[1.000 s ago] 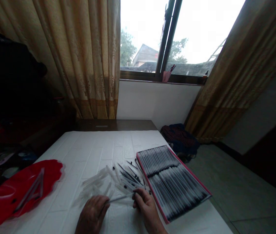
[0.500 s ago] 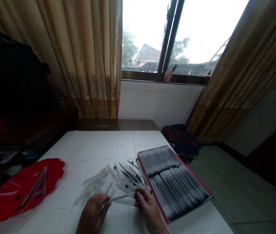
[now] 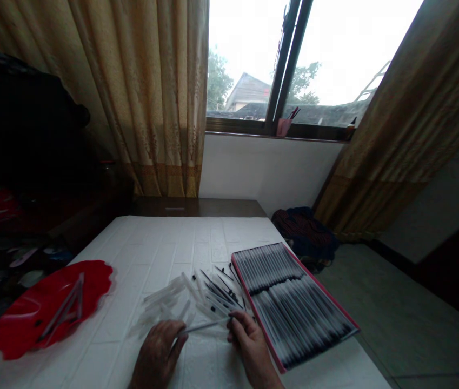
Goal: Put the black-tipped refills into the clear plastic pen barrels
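We look down at a white, brick-patterned bench [image 3: 103, 359] below a window [image 3: 245, 54]. At the bottom centre of the frame, both hands are closed on one slim pen [image 3: 207, 326]: the left hand [image 3: 158, 348] pinches its left end and the right hand [image 3: 247, 337] pinches the dark right end, so it spans the gap between them, nearly level. We cannot tell whether this pen is complete, since fingers cover both ends.

At lower right, just beside the right hand, lies a red-edged box [image 3: 272, 350]. Two packed rows of pens, an upper row [image 3: 270, 266] and a lower row [image 3: 302, 319], cover nearly all of its face, so we judge that much of the work is already done.

Loose parts lie beyond the hands, near the lower centre: a heap of clear tubes [image 3: 164, 290], dark thin refills [image 3: 221, 289] and a few small black caps [image 3: 213, 309]. These seem to be what is left, though overlap keeps us from counting them. At lower left, well apart from the box, a red scalloped plate [image 3: 14, 329] holds a few more clear barrels [image 3: 65, 308].
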### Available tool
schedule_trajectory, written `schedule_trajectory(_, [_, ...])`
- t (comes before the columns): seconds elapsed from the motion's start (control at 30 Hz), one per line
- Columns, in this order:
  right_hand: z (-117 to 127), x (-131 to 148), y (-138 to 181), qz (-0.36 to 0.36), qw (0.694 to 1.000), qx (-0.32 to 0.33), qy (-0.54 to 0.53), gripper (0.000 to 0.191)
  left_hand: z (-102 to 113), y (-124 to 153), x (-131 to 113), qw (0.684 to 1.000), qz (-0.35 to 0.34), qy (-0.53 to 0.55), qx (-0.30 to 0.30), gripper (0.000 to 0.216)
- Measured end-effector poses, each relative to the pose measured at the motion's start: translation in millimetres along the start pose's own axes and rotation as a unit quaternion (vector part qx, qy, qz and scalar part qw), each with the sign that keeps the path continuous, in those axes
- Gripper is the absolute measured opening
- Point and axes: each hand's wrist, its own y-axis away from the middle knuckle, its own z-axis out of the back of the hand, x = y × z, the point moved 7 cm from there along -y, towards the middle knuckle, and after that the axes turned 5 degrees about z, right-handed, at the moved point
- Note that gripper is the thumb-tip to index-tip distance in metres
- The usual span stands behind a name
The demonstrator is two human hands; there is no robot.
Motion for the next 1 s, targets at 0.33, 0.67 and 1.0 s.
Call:
schedule_trajectory(0.33, [2.1,-4.1,-0.5,0.002,1.0,0.0,0.0,0.047,3.9,-3.0,-3.7,1.0,-0.012,0.004,-0.021,0.022])
schedule_trajectory(0.67, [1.7,-3.2,0.3,-0.008,1.0,0.0,-0.003,0.049,1.5,-1.3,-3.5,1.0,-0.014,0.005,-0.012,0.025])
schedule_trajectory(1.0, [4.7,-9.7,-2.4,-0.005,1.0,-0.006,-0.011,0.046,-0.8,-1.5,-3.7,1.0,-0.01,0.007,0.002,0.024])
